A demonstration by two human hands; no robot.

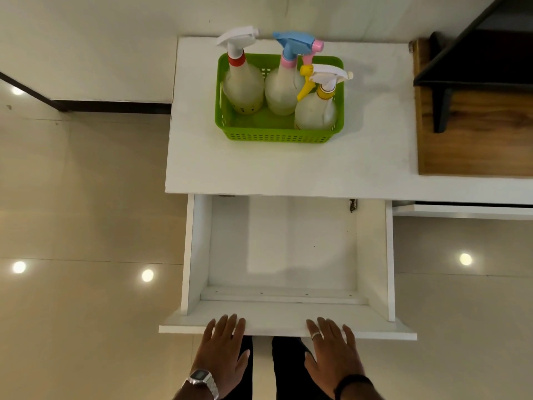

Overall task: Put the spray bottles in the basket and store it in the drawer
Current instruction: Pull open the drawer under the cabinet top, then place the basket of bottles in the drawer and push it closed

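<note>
**Basket loaded on counter, drawer open below**

Item 1: green perforated plastic basket (pixel 277 135), rectangular, standing on the white counter (pixel 288 168) toward its back edge. Contents, all upright:
- translucent spray bottle with white trigger head and red collar (pixel 242 85), left side of basket
- translucent spray bottle with blue trigger head and pink collar (pixel 284 88), middle, just beside the first
- translucent spray bottle with white head, yellow trigger and yellow collar (pixel 315 111), right front corner, touching the middle bottle

Item 2: white wooden drawer (pixel 284 246), pulled well out below the counter's front edge; interior bare.

Item 3: left hand (pixel 223 345), silver wristwatch (pixel 202 378) on the wrist; grip flat, fingers spread, fingertips resting on the top edge of the drawer front.

Item 4: right hand (pixel 334 350), ring on one finger, dark band at the wrist; grip likewise flat and spread, fingertips on the same edge. Neither hand holds anything.

Surroundings: glossy beige tiled floor (pixel 80 226); wooden shelf with black bracket (pixel 473 116) at right
</note>
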